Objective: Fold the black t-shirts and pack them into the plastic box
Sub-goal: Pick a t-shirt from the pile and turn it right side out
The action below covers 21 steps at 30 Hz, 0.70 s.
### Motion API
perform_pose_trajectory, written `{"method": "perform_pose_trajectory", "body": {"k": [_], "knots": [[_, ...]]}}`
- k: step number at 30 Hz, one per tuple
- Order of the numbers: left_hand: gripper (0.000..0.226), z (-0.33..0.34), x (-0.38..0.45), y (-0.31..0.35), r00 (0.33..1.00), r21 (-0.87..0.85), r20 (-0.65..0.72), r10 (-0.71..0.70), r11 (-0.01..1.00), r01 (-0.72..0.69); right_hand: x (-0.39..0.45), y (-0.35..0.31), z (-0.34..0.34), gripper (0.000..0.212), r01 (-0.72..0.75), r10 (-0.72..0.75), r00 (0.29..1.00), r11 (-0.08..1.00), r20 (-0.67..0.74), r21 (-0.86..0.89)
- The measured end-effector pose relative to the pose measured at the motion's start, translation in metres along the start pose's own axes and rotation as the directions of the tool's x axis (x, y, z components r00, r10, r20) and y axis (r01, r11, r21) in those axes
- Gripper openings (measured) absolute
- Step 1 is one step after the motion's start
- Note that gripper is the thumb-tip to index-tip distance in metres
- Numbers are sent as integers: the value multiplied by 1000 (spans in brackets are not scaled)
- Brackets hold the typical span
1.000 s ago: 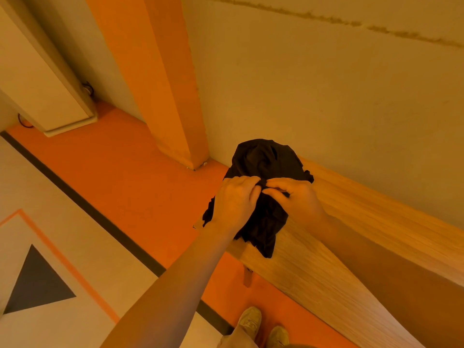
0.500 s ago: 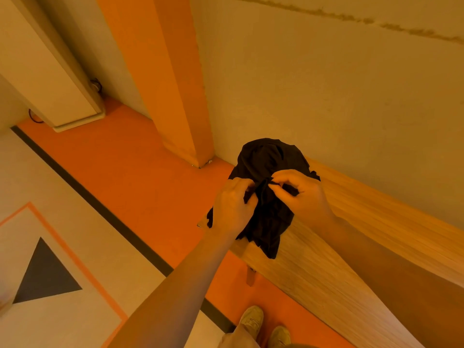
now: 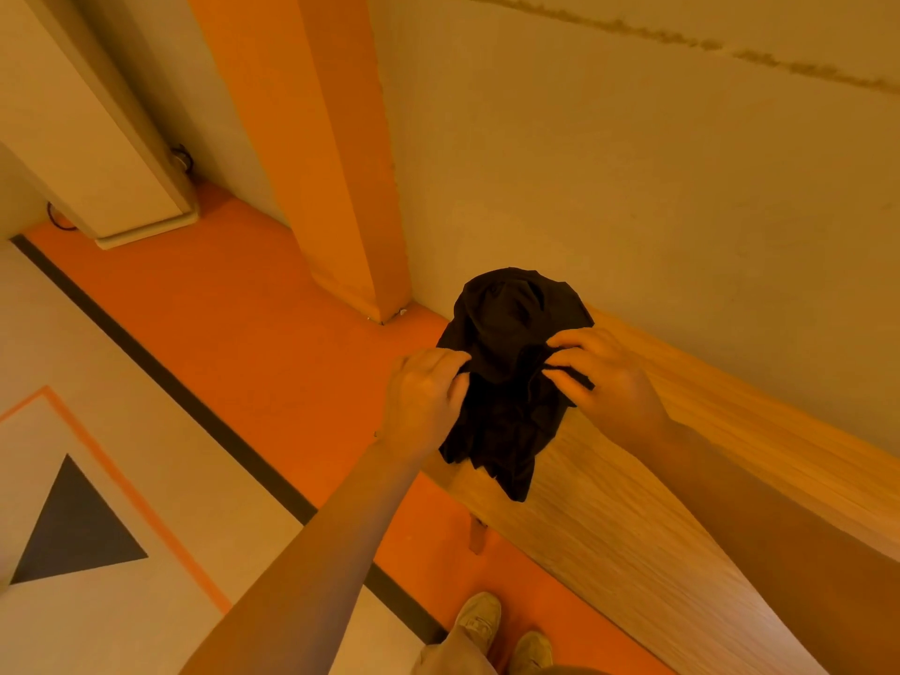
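A crumpled black t-shirt (image 3: 511, 333) is bunched up above the left end of the wooden table (image 3: 657, 504). My left hand (image 3: 423, 397) grips its left side with curled fingers. My right hand (image 3: 604, 377) pinches a fold on its right side. Loose cloth hangs down between my hands toward the table edge. No plastic box is in view.
The table runs along a pale wall (image 3: 633, 187) to the right. An orange pillar (image 3: 331, 163) stands at the table's far left end. Orange floor (image 3: 219, 333) with a black stripe lies on the left. My shoes (image 3: 501, 630) are at the bottom.
My hands have moved apart, spreading the bunched t-shirt between them. The view has shifted slightly.
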<state>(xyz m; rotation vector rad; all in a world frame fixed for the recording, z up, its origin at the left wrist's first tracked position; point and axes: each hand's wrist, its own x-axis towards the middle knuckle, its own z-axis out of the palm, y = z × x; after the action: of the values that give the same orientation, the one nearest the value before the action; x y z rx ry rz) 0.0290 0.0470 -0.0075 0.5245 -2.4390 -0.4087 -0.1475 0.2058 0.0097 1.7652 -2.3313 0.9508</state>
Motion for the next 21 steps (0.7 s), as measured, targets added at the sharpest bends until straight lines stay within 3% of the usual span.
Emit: {"method": "perform_pose_trajectory", "body": {"k": [4,6,10,17,21], "knots": [[27,5,8,15,996,-9,36,86,996,-86,4,-19,15,24,226,-221,973,972,73,-69],[25,7,9,19,993,-13,34,113,994,-113,2,-23,25,27,264,-262,964,963,40,-57],[22,11,3,15,993,11,5,118,993,-118,0,-26,30,36,196,-196,979,981,-62,-5],[17,11,-12,6,998,35,-24,-65,997,66,0,-20,20,17,124,-114,990,985,-86,124],[18,5,-12,4,996,-26,-53,-65,998,64,-3,-12,14,17,96,-82,990,989,-117,114]]}}
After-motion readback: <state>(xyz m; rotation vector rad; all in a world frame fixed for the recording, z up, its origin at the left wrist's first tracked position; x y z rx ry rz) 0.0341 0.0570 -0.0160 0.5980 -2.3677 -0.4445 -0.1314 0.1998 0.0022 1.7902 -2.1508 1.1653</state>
